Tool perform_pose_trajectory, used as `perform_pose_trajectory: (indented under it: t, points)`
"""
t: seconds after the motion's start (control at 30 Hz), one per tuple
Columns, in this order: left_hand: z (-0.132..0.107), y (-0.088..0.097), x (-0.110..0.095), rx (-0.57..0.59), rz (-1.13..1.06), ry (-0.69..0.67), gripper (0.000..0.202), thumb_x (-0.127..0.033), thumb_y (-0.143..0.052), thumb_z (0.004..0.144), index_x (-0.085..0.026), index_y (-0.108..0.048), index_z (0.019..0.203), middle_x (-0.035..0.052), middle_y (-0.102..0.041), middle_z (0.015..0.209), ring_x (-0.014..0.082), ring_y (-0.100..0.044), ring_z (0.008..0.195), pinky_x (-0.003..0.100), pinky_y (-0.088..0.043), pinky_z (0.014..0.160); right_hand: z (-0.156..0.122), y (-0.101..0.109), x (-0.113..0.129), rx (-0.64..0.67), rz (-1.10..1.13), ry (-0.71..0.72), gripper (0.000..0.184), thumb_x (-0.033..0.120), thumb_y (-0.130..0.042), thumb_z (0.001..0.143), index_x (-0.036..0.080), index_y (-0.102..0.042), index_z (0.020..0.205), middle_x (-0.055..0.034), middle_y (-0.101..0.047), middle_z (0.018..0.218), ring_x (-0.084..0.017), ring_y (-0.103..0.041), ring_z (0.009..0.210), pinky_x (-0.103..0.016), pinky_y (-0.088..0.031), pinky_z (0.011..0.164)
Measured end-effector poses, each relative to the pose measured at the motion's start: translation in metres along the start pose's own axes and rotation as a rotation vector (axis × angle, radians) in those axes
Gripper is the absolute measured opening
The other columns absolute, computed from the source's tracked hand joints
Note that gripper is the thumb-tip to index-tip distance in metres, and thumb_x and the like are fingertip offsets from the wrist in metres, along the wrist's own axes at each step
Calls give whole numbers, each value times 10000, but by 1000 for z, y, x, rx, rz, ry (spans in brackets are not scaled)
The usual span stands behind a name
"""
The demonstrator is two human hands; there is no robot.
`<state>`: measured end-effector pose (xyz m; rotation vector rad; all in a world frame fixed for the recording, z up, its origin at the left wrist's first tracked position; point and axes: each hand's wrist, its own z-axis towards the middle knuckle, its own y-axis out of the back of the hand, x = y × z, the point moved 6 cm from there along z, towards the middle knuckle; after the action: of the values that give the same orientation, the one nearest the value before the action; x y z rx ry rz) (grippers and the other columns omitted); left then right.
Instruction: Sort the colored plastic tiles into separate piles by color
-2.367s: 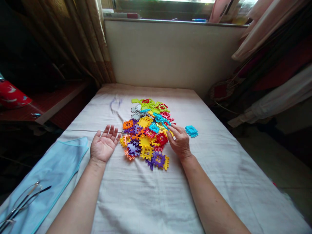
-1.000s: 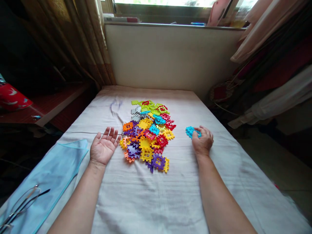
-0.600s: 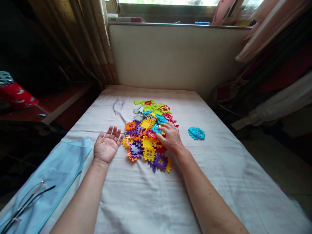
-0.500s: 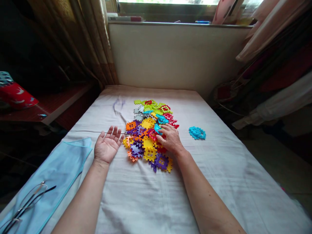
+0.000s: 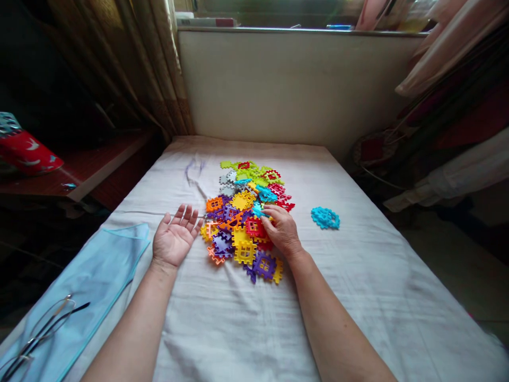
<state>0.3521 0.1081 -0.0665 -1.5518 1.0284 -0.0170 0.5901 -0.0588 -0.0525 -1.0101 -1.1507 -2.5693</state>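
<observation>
A pile of colourful plastic interlocking building pieces lies mid-bed, in yellow, purple, orange, red, green, grey and blue. At its right side, my right hand is closed, thumb and fingers pinching a blue building piece at its edge. Just below the thumb a red window-shaped piece shows. My left hand rests palm up on the sheet left of the pile, fingers spread and holding nothing. A small heap of blue pieces sits apart to the right.
A light blue cloth with eyeglasses on it lies at the left of the white sheet. Beyond the bed is a low wall under a window sill. A red patterned container stands on a wooden surface at far left.
My right thumb and fingers have closed on the blue piece and drawn back slightly, uncovering the red window piece. My left hand stays put. The view has shifted a little.
</observation>
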Motion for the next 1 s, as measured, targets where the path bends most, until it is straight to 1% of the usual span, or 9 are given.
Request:
perform_pose_trajectory:
  t: [0.17,0.27,0.37,0.47,0.53,0.63,0.73,0.83,1.0]
  points:
    - [1,1,0,13,2,0,333,-348,-391,969,-177,-655,1081,86,-728,1058,214,-671,1050,458,-512,965,4,23,-9,-126,1,-69,250,362,-539,851,221,-741,896,-90,-728,1064,-219,-655,1012,-381,-496,957]
    - [1,1,0,8,-1,-1,349,-353,-375,974,-175,-656,1079,89,-728,1055,217,-673,1046,456,-515,959,5,46,-32,-227,-33,-188,327,403,-496,842,190,-739,894,-106,-730,944,-212,-664,861,-350,-528,832]
    - [1,1,0,7,-10,-2,356,-348,-364,976,-170,-652,1086,91,-730,1047,220,-673,1043,462,-521,948,0,70,-63,-328,-61,-376,395,437,-497,801,147,-730,936,-101,-719,837,-195,-640,691,-337,-523,727]
    - [1,1,0,7,-11,0,357,-346,-362,976,-167,-650,1087,91,-730,1043,224,-675,1038,454,-536,920,-9,92,-86,-427,-56,-518,446,466,-525,762,135,-711,998,-77,-709,777,-183,-626,628,-311,-504,656]
    - [1,1,0,9,-11,-2,353,-345,-366,974,-166,-650,1086,93,-730,1043,228,-675,1036,454,-541,908,-14,106,-93,-480,-108,-564,413,465,-547,734,154,-716,946,-68,-707,755,-188,-625,636,-305,-490,646]
    - [0,0,0,10,-10,-5,344,-340,-377,969,-171,-649,1094,97,-729,1046,231,-674,1037,460,-540,910,-21,121,-98,-488,-233,-622,314,437,-559,700,190,-720,808,-62,-706,732,-204,-616,662,-312,-469,652]
    - [0,0,0,0,-9,-6,347,-338,-372,969,-167,-645,1099,95,-729,1040,227,-677,1026,464,-535,922,-26,127,-107,-455,-330,-687,280,409,-546,697,211,-727,776,-49,-694,709,-210,-594,657,-316,-447,642]
    - [0,0,0,-9,-5,-7,327,-336,-400,959,-176,-640,1115,92,-727,1049,225,-675,1033,463,-530,930,-30,130,-113,-468,-413,-691,303,398,-525,716,217,-742,824,-59,-696,751,-214,-577,663,-331,-447,656]
    - [1,1,0,2,-10,0,325,-331,-401,959,-173,-641,1109,95,-727,1053,228,-674,1039,456,-537,917,-23,123,-95,-530,-549,-453,333,317,-491,782,164,-739,946,-152,-686,1001,-291,-590,960,-428,-447,875]
